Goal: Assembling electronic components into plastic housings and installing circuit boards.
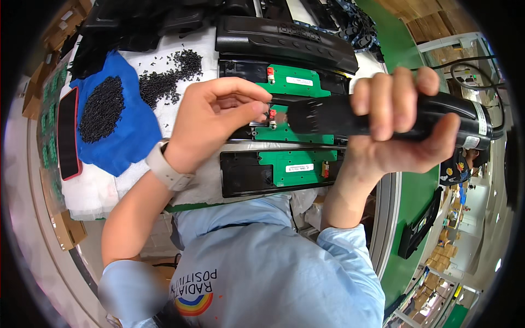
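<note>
My right hand (402, 117) is wrapped round a black electric screwdriver (328, 113), whose front end points left. At its tip, the thumb and fingers of my left hand (216, 112) are pinched together; whatever they hold is too small to make out. Both hands are above the middle of three black plastic housings, where a green circuit board (311, 138) with a red connector (273, 115) is partly hidden by the tool. Behind it another green board (295, 81) sits in its housing. Nearest me lies a black housing (240, 174) with a third green board (290, 168).
Small black screws (103, 112) are heaped on a blue cloth (139, 139) at the left, with more screws (169, 76) loose on the white table covering. A red-edged phone (69, 134) lies at far left. Black casings (284, 41) line the back; a cable (495, 131) trails right.
</note>
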A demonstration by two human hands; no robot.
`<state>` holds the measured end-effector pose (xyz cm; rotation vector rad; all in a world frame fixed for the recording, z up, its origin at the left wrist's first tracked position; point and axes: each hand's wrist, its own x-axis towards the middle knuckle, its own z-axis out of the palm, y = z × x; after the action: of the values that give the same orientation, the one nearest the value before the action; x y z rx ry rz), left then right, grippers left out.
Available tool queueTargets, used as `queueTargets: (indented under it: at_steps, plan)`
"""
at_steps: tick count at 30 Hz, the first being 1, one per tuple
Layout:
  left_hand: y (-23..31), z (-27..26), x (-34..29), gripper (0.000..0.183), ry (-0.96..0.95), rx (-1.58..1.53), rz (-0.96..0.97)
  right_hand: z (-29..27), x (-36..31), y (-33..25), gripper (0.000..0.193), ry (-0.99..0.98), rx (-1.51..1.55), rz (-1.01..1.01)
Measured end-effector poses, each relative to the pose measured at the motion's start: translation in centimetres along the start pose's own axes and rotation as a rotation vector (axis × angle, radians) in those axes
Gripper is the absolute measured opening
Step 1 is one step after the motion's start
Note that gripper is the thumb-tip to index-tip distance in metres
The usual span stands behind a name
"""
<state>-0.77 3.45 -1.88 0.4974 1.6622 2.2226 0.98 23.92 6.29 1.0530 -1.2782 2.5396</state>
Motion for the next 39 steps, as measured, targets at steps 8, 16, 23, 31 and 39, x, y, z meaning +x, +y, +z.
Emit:
queueTargets:
  at_steps: [8,16,23,31,39]
  plan:
    - [1.3,0.0,-0.2,0.016,-0.12,-0.064,-0.107,-0.9,-1.0,-1.3,0.036,0.174,0.136,-0.085]
    - [1.1,0.1,-0.3,0.015,-0.091,-0.01,-0.149,-1.0,-1.5,-0.9,0.036,0.178,0.146,-0.08]
    - [1.0,0.1,-0.3,0.016,-0.129,-0.014,-0.178,-0.8,-1.8,-0.8,0.034,0.245,0.191,-0.023]
    - [2.7,0.2,0.1,0.035,0.061,0.604,0.199,-2.1,-1.9,-2.6,0.037,0.128,0.01,0.062]
    - [2.6,-7.4,1.3,0.019,0.241,1.661,0.107,-2.8,-2.6,-2.9,0.028,0.076,-0.33,0.047]
